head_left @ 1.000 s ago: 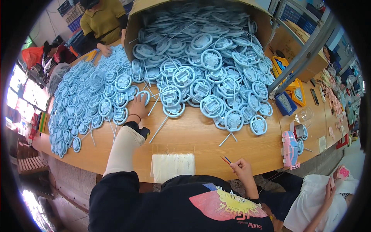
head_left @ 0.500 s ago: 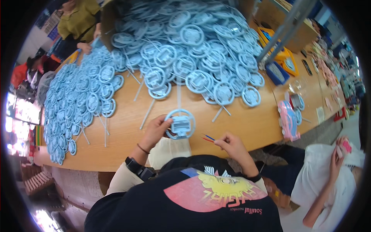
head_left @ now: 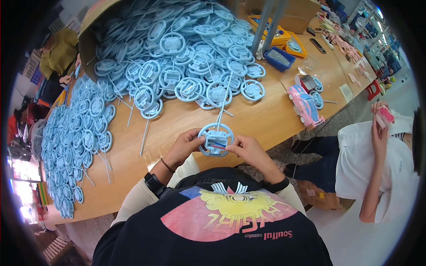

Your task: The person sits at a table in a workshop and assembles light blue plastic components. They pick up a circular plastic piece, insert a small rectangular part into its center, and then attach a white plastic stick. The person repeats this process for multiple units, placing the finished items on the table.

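While the left hand (head_left: 186, 146) pinches its left rim between thumb and fingers, a light-blue toy steering wheel (head_left: 216, 135) is held up by the near edge of the tabletop (head_left: 262, 119), its recessed side showing. A pale stick runs from it toward the far edge, and its end is hard to make out against the pile. The right hand (head_left: 249, 150) has a narrow grip on thin red and blue wires (head_left: 220, 146), which lie across the recess; their ends are too small to follow, and whether those fingertips also press on the rim cannot be told. A white sheet (head_left: 190, 167) at the near edge is mostly covered by the left forearm and the black shirt.

Toward the far edge, a pile of matching wheels (head_left: 177, 66) spills from a carton (head_left: 91, 44) cut off at the top; a second heap (head_left: 75, 133) covers the left end. Near the right end stands a pink-and-blue toy car (head_left: 305, 105), with a blue tray (head_left: 278, 65) and a yellow tray (head_left: 303, 48) behind, partly screened by a metal post (head_left: 262, 26).

Beyond the right end, a person in white (head_left: 359, 146) holds something pink (head_left: 384, 116), the head lost in the dark rim.
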The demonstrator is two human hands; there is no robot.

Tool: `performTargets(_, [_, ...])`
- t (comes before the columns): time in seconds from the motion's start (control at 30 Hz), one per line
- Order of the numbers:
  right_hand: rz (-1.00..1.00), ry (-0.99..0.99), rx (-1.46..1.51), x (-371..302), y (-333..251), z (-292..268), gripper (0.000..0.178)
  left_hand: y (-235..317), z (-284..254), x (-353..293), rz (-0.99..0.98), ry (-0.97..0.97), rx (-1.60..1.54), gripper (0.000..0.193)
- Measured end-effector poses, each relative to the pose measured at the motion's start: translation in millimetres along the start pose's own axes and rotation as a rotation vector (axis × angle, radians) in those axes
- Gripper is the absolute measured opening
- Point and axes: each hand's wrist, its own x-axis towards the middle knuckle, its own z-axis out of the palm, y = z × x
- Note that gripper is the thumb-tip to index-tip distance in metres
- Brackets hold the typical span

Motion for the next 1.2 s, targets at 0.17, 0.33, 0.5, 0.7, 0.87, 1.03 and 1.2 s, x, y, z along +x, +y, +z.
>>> performTargets(0.17, [-0.046, 0.039, 0.048, -2.3, -10.7, -8.2, 0.025, 4.4, 6.7, 5.7, 0.030, 0.036, -0.050, 0.031])
performTargets(0.33, [-0.064, 0.077, 0.089, -9.7, -1.7, -14.7, 0.026, 8.5, 13.4, 8.5, 0.023, -0.075, -0.087, 0.034])
performTargets(0.5, [-0.052, 0.083, 0.134, -22.0, 8.0, -5.8, 0.021, -11.0, 26.5, 16.1, -0.053, -0.217, -0.312, 0.046])
performTargets(0.7, [-0.047, 0.118, 0.116, -32.7, 4.9, -3.3, 0.022, -21.3, 32.8, 11.4, -0.059, -0.233, -0.447, 0.049])
performTargets(0.87, [-0.068, 0.025, -0.056, -28.8, 3.7, 11.6, 0.025, -27.5, 16.6, -11.9, -0.033, -0.201, -0.358, 0.044])
performTargets(1.03, [0.116, -0.026, 0.092, -35.0, 3.2, 19.3, 0.023, -47.2, -115.3, -67.0, 0.089, 0.173, -0.292, 0.045])
performTargets(1.2, [0.196, -0.037, 0.181, -34.6, 10.4, 34.4, 0.022, 14.4, -260.6, -123.8, 0.751, 0.714, -0.665, 0.045])
